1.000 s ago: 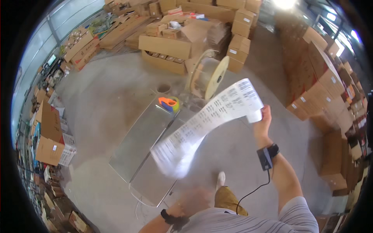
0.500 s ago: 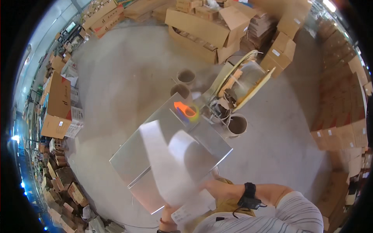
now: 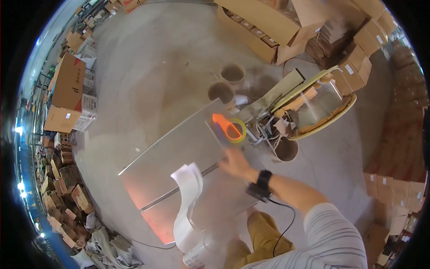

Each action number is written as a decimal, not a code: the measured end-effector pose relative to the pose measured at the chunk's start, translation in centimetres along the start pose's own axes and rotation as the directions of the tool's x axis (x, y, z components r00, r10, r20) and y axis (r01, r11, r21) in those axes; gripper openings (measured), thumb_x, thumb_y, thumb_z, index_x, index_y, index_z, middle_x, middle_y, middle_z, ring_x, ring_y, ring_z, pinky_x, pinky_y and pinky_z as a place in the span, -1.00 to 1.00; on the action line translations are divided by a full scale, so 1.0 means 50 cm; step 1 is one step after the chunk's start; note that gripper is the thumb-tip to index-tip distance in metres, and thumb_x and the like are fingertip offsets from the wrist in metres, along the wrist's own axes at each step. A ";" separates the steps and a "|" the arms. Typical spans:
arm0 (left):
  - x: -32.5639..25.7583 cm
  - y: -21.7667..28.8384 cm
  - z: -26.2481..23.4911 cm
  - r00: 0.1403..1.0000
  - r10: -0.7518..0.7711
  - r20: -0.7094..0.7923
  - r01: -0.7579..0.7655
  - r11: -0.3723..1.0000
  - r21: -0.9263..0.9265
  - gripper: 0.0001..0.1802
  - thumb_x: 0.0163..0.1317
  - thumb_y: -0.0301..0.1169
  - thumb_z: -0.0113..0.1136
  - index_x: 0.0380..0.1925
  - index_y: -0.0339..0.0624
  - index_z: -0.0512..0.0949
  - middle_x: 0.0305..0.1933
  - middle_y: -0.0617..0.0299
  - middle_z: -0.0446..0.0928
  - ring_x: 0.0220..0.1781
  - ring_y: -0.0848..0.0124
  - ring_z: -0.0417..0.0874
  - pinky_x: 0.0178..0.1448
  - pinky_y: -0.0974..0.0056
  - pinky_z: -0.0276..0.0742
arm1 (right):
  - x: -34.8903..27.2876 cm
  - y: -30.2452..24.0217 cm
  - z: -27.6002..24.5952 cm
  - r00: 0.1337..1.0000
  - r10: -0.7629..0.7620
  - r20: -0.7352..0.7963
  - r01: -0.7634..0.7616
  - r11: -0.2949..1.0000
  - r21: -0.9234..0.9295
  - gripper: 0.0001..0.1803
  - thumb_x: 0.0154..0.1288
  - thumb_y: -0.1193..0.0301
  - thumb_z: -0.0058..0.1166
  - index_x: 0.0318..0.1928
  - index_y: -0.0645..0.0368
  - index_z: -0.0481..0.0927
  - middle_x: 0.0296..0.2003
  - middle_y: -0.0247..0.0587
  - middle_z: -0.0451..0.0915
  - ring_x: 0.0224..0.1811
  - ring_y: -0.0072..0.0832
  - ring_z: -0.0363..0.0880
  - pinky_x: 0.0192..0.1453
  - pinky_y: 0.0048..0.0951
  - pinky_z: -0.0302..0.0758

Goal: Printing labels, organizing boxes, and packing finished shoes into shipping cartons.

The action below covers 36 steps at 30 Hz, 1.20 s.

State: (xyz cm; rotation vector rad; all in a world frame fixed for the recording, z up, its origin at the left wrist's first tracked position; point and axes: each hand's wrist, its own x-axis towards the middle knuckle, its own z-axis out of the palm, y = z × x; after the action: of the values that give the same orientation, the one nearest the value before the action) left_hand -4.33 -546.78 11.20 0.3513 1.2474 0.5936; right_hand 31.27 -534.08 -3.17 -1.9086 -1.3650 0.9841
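My right hand (image 3: 235, 163) is over the grey metal tabletop (image 3: 165, 157), just nearer than an orange scissor-like tool (image 3: 227, 127) and a yellow-green tape ring (image 3: 242, 130). Motion smears its fingers, so their grip does not show. A long white paper strip, like a roll of labels (image 3: 187, 226), curls up over the table's near edge. Its lower end bears print. At the bottom edge my left hand (image 3: 185, 266) shows only as a bit of skin under that printed end, which it appears to hold; most of it is hidden.
Right of the table lies a yellow-rimmed holder (image 3: 322, 105) with scraps and cables. Round bins (image 3: 286, 150) stand beside it, with others (image 3: 221, 92) behind the table. Open cartons (image 3: 255, 29) lie at the far side; stacked cartons (image 3: 394, 157) line the right, and cardboard piles (image 3: 74, 188) the left.
My right hand has moved from the paper near my body forward over the table, toward the orange tool. The paper strip has dropped toward the near edge. The view has shifted.
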 end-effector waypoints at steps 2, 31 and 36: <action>-0.015 -0.015 -0.011 0.999 -0.008 -0.044 0.008 1.000 -0.002 -0.52 0.24 -0.18 -0.16 0.09 -0.19 0.29 0.03 0.11 0.43 0.01 0.27 0.46 -0.01 0.16 0.44 | 0.090 0.023 -0.009 0.934 -0.186 -0.305 0.105 0.959 -0.263 -0.37 0.01 0.38 0.09 0.14 0.19 0.21 -0.12 0.08 0.38 -0.04 -0.04 0.35 0.03 -0.20 0.31; -0.438 -0.312 0.165 0.346 -0.490 0.800 -0.003 0.852 0.523 -0.43 0.19 -0.09 -0.11 0.12 -0.23 0.25 0.09 0.08 0.38 0.13 0.21 0.40 0.15 0.15 0.35 | -1.516 -0.124 -0.086 0.560 0.487 -0.670 0.819 -0.449 0.358 -0.61 -0.11 0.31 -0.17 -0.17 -0.08 0.50 -0.69 -0.43 0.07 -0.68 -0.56 0.01 -0.60 -0.56 0.01; -0.604 -0.642 0.374 -0.013 -0.598 0.801 -0.587 0.653 0.479 -0.48 0.19 -0.18 -0.05 0.09 -0.24 0.27 0.04 0.07 0.41 0.04 0.20 0.46 0.02 0.14 0.46 | -1.870 -0.032 0.055 -0.192 0.868 -0.458 0.838 0.388 0.384 -0.65 0.12 0.40 -0.25 -0.07 0.06 0.45 -0.34 -0.35 0.44 -0.35 -0.51 0.41 -0.24 -0.41 0.44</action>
State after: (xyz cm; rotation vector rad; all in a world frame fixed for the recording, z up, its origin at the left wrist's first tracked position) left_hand 14.86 -589.19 22.34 1.2951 -0.2176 -0.4396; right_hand 9.36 -622.54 17.95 -0.7518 0.6001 -0.3062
